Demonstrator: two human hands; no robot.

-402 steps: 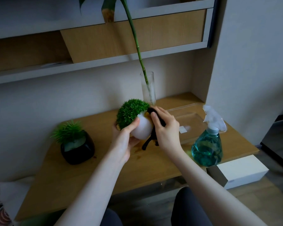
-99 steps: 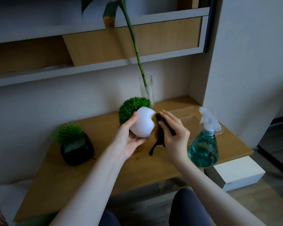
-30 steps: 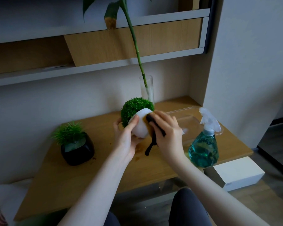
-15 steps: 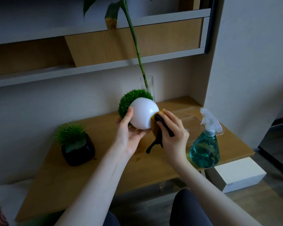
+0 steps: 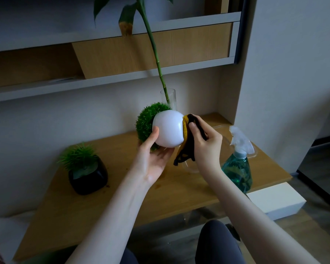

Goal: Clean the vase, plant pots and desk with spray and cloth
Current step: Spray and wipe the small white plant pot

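My left hand (image 5: 153, 159) cradles a round white plant pot (image 5: 168, 130) in the air above the wooden desk (image 5: 122, 202), thumb on its side. The pot is tipped away from me, so its green ball of foliage (image 5: 147, 121) points toward the wall. My right hand (image 5: 206, 143) grips a yellow and black cloth (image 5: 186, 147) and presses it against the pot's right side. A black pot with a spiky green plant (image 5: 87, 173) stands on the desk at the left. The glass vase (image 5: 170, 98) with a tall green stem stands at the back. A teal spray bottle (image 5: 238, 164) stands at the right.
A clear plastic tray (image 5: 220, 128) lies at the desk's back right corner. A white box (image 5: 274, 199) sits low beside the desk's right end. Wooden shelves (image 5: 141, 52) overhang the desk. My knees show below the front edge.
The white pot has been lifted higher and tipped further, its base now facing me. The cloth has shifted from the pot's front to its right side.
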